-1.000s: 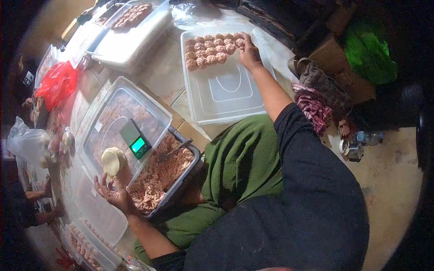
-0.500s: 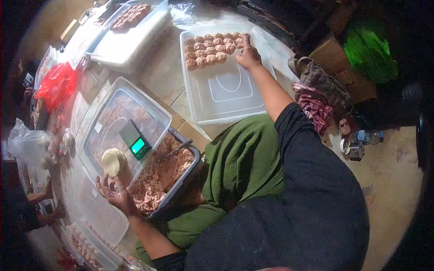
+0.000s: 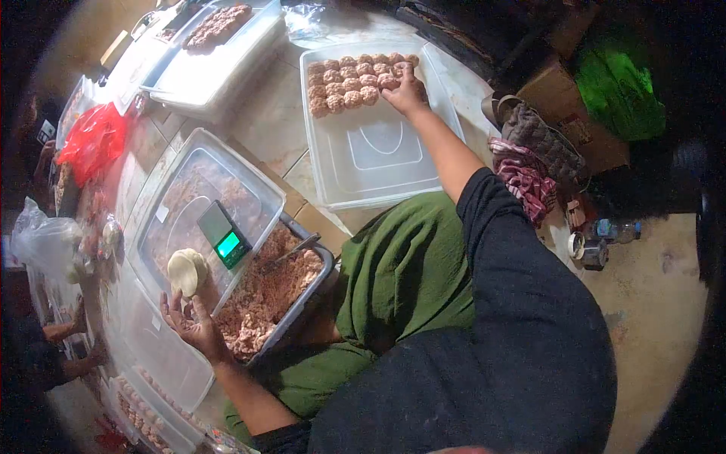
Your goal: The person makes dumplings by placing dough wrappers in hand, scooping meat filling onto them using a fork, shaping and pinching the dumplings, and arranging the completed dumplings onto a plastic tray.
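Observation:
My right hand [image 3: 406, 92] is at the right end of the rows of meat dumplings in the clear plastic tray [image 3: 333, 163]. Its thumb and fingers close around one dumpling [image 3: 388, 80] at the end of a row. Palm up, my left hand [image 3: 195, 327] has its fingers apart, with the fingertips beside a stack of round pale dough wrappers [image 3: 186, 271] on a clear lid [image 3: 162, 242]. Near the wrappers lies a small digital scale [image 3: 224, 234] with a lit green display. Below the lid, a grey tub [image 3: 327, 276] holds minced filling [image 3: 261, 310] and a metal utensil.
More plastic boxes [image 3: 212, 91] stand at the upper left, near a red plastic bag [image 3: 97, 144]. Filled trays [image 3: 144, 412] sit at the lower left. Another person's hands [image 3: 76, 333] are at the far left. A bag [image 3: 537, 140] and a bottle [image 3: 616, 230] are at the right.
My right hand has shifted slightly down and left, from the dumpling at the back right corner to one in the row nearer me. My left hand stays nearly still.

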### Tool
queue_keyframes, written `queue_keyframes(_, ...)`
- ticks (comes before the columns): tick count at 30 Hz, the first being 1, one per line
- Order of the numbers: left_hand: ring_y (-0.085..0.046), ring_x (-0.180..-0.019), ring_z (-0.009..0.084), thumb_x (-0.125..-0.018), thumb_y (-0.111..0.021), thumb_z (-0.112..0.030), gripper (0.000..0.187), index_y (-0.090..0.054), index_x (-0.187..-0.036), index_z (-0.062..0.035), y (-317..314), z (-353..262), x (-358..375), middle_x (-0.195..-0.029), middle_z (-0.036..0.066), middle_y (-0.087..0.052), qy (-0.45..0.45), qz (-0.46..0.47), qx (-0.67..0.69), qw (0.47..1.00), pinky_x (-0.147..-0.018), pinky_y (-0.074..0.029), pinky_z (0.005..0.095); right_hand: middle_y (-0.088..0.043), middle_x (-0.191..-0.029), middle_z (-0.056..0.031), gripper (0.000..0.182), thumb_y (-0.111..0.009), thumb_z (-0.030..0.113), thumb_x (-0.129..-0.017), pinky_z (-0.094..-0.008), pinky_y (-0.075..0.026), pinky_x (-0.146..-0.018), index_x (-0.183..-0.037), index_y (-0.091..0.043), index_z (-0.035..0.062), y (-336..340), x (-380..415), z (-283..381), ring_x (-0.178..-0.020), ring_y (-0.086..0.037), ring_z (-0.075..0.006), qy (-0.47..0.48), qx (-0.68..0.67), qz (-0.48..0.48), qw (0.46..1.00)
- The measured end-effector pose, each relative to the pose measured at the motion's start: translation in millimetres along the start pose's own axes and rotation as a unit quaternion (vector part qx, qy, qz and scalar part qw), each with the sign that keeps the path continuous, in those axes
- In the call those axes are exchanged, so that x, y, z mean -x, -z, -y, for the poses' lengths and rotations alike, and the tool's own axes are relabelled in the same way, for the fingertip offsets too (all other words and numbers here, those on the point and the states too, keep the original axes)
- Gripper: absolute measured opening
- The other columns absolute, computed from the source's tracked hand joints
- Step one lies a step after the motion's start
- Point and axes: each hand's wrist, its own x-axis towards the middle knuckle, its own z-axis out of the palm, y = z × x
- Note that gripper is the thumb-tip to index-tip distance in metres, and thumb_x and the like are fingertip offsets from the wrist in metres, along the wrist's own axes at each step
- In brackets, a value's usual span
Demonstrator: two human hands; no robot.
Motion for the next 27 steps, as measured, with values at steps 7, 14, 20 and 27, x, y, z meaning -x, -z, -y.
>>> queue_keyframes(7, -0.047, -0.112, 0.0243, -0.081, -0.058, -0.001, 0.029, -0.054, -0.110, -0.0013, 0, -3, 0, -0.135, 0.013, -0.035, 0.000, 0.007, 0.001, 1.000, -0.085, -0.045, 0.0329, -0.064, -0.090, -0.0159, 0.074, -0.075, 0.023, -0.064, -0.0411, -0.050, -0.073, -0.122, -0.029, 0.0136, -7, -3, -4, -0.081, -0.063, -0.0343, 0.012, 0.003, -0.028, 1.000)
queue_keyframes(14, -0.046, -0.114, 0.0251, -0.081, -0.058, -0.001, 0.029, -0.055, -0.110, -0.0013, 1, -7, 0, -0.134, 0.014, -0.036, 0.003, 0.011, -0.008, 1.000, -0.085, -0.046, 0.0330, -0.065, -0.088, -0.0129, 0.054, -0.065, 0.008, -0.070, -0.0379, -0.050, -0.072, -0.117, -0.037, 0.0106, 16, 3, 2, -0.078, -0.064, -0.0289, 0.005, -0.074, -0.025, 0.997)
queue_keyframes(20, -0.047, -0.112, 0.0257, -0.081, -0.059, -0.002, 0.029, -0.055, -0.109, -0.0002, 1, -2, 0, -0.134, 0.014, -0.036, 0.002, 0.013, -0.011, 1.000, -0.086, -0.046, 0.0335, -0.066, -0.080, -0.0109, 0.043, -0.057, 0.002, -0.074, -0.0388, -0.050, -0.072, -0.113, -0.041, 0.0099, 6, -6, -5, -0.078, -0.064, -0.0303, 0.031, -0.060, -0.043, 0.997)
queue_keyframes(27, -0.048, -0.111, 0.0263, -0.080, -0.059, -0.002, 0.028, -0.055, -0.108, -0.0007, 0, -7, -2, -0.134, 0.016, -0.035, 0.007, 0.008, -0.002, 1.000, -0.084, -0.047, 0.0338, -0.065, -0.094, -0.0118, 0.045, -0.052, 0.003, -0.077, -0.0420, -0.049, -0.073, -0.119, -0.039, 0.0130, 36, -4, 11, -0.084, -0.062, -0.0336, 0.036, 0.021, -0.019, 0.999)
